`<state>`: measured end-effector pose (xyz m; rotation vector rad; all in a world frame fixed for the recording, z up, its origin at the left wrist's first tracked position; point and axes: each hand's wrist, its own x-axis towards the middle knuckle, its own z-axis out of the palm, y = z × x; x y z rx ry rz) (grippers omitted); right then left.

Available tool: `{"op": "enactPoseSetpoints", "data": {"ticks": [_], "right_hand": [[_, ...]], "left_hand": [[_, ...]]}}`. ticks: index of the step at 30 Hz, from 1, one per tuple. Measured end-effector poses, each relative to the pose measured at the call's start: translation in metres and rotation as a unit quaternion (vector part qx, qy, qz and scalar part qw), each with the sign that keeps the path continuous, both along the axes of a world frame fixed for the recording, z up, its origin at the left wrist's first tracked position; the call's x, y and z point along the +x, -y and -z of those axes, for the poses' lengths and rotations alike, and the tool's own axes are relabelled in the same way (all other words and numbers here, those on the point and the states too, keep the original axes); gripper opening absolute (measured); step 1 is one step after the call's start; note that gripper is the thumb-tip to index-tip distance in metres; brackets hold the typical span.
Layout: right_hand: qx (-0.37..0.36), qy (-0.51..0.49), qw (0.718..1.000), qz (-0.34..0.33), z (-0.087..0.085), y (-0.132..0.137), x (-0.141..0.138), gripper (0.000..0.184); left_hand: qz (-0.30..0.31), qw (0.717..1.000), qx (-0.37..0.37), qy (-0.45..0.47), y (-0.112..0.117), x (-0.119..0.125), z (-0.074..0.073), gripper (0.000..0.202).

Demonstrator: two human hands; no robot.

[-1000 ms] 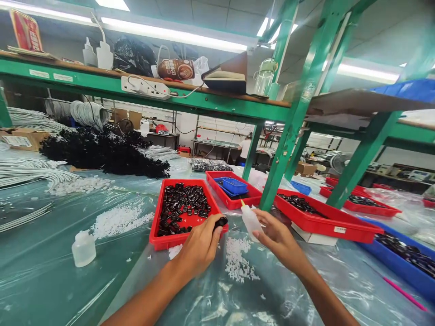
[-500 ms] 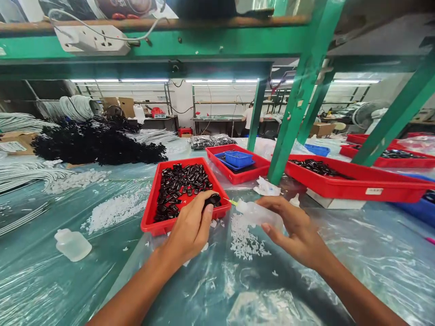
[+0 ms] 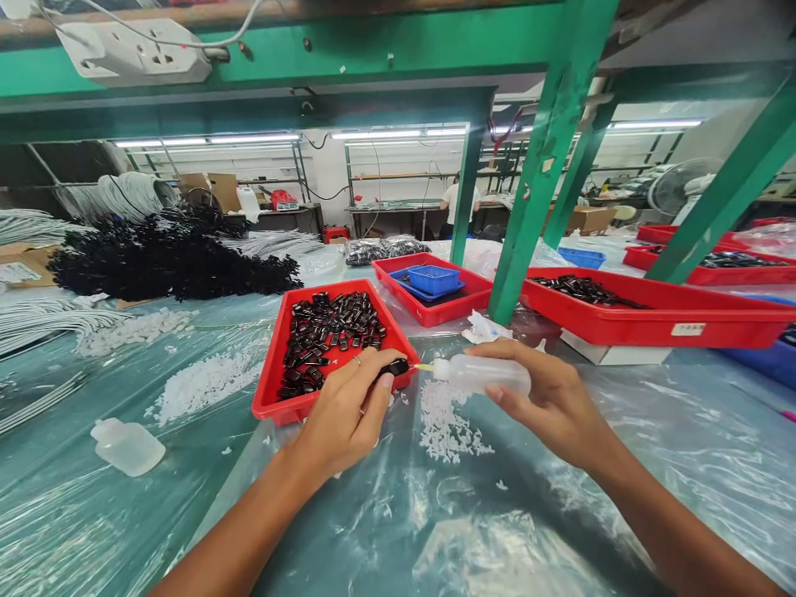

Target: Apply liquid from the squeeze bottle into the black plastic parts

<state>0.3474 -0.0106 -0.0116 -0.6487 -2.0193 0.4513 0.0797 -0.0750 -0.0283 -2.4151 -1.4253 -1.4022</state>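
Note:
Between thumb and fingers, my left hand pinches a small black plastic part over the near right corner of a red tray. Many similar black parts lie loose in that tray. My right hand is closed around a translucent squeeze bottle, tipped on its side. Its thin yellowish nozzle points left, its tip at or very close to the black part; I cannot tell whether they touch. Below the bottle lies a scatter of small white pieces on the plastic-covered table.
Another translucent bottle stands at the left, near a white heap of pieces. Behind are a red tray with a blue bin and a red tray of black parts. A green post rises beyond my hands.
The bottle has swung closer to level, and its nozzle now meets or nearly meets the black part. My left hand has turned the part slightly. The whole view has shifted a little.

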Motion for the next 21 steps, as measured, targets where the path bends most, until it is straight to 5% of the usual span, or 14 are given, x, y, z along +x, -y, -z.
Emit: {"op": "enactPoseSetpoints", "data": {"ticks": [4, 21], "right_hand": [[-0.058, -0.018, 0.998, -0.008, 0.0028, -0.0036, 0.0019, 0.02], [-0.107, -0.039, 0.992, -0.051, 0.0068, -0.0095, 0.0024, 0.016]], "left_hand": [[0.031, 0.999, -0.033, 0.002, 0.0016, 0.0001, -0.0001, 0.03], [0.066, 0.995, -0.064, -0.029, 0.0025, 0.0001, 0.0034, 0.03]]}}
